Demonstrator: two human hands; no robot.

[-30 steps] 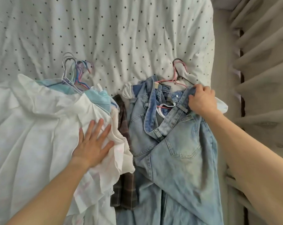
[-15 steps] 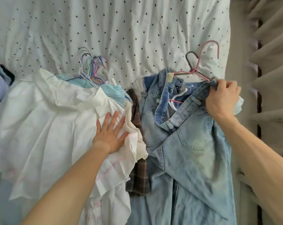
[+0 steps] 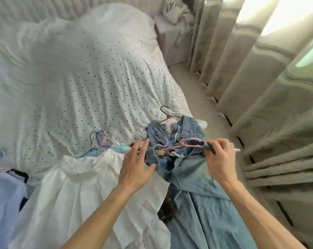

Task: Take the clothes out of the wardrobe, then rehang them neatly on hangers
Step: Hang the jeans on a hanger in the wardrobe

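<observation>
At the dotted bedspread's [image 3: 80,78] right edge, the right hand [image 3: 221,159] is pinching the waistband of the jeans [image 3: 197,175] beside the pink hanger [image 3: 188,146]; the left hand [image 3: 134,164], fingers spread wide, is touching the denim.

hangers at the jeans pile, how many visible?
2. A pink hanger lies across the jeans waistband that the right hand pinches; a dark hanger lies on the bed just behind. Others may be buried in the denim.

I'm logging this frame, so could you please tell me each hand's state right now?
Left hand: open, fingers straight, at the jeans.
Right hand: pinching the jeans' waistband by the pink hanger.
</observation>
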